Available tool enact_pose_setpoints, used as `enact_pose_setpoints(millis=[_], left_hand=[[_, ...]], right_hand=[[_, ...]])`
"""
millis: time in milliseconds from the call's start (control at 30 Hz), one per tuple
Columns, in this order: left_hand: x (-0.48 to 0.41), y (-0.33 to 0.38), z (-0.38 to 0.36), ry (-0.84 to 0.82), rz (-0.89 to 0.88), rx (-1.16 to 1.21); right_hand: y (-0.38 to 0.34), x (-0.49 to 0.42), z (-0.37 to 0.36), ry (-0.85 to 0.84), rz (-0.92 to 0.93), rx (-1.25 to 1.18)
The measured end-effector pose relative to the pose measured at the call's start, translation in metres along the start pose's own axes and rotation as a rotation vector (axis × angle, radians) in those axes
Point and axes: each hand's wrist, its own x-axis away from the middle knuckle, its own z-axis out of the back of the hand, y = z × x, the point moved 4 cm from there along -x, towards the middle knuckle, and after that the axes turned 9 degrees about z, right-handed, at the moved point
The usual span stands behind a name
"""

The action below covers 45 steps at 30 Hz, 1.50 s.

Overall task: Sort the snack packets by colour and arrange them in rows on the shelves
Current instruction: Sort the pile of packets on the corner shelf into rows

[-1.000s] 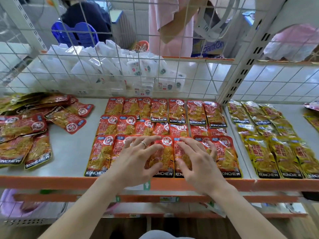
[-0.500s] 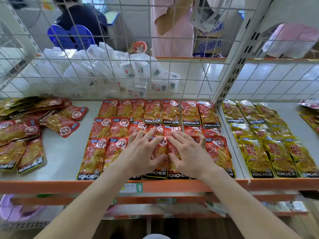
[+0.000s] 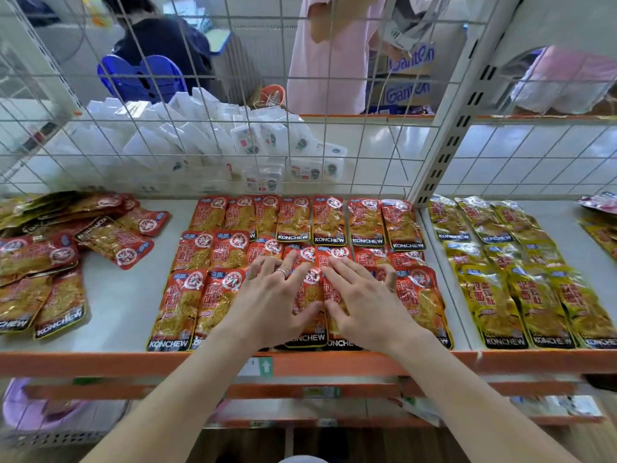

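Red packets [image 3: 329, 220] lie in three overlapping rows in the middle of the shelf [image 3: 123, 302]. The left hand [image 3: 272, 304] and right hand [image 3: 370, 305] rest side by side on the front row, palms down, thumbs nearly touching; each grip is wide open, fingers straight and spread, pressing flat on the packets and curled round none. A ring [image 3: 282, 272] sits on one left finger. Yellow packets [image 3: 500, 295] lie in rows just right of the red block, past the upright [image 3: 447, 128]; a loose heap of red and gold packets [image 3: 50, 255] lies at the left, apart from the rows
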Motion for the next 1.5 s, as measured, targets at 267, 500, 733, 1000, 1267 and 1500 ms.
enact_pose_setpoints(millis=[267, 500, 733, 1000, 1267, 1500], left_hand=[[-0.005, 0.007, 0.0, -0.003, 0.053, -0.087], [0.005, 0.006, -0.004, 0.003, -0.011, -0.058], [0.007, -0.005, -0.011, 0.005, -0.122, -0.024], [0.007, -0.011, -0.018, -0.02, -0.131, -0.04], [0.011, -0.015, -0.011, 0.037, -0.088, 0.098], [0.03, -0.041, 0.013, 0.155, 0.106, 0.127]], right_hand=[[0.0, -0.002, 0.0, -0.017, -0.002, 0.03], [-0.002, 0.002, 0.0, -0.007, 0.0, 0.029], [-0.003, 0.007, -0.006, -0.02, 0.005, 0.025], [-0.005, 0.008, -0.007, 0.0, -0.006, 0.011], [-0.005, 0.007, 0.001, 0.077, 0.006, -0.067], [-0.026, -0.011, 0.013, 0.175, 0.091, -0.147]])
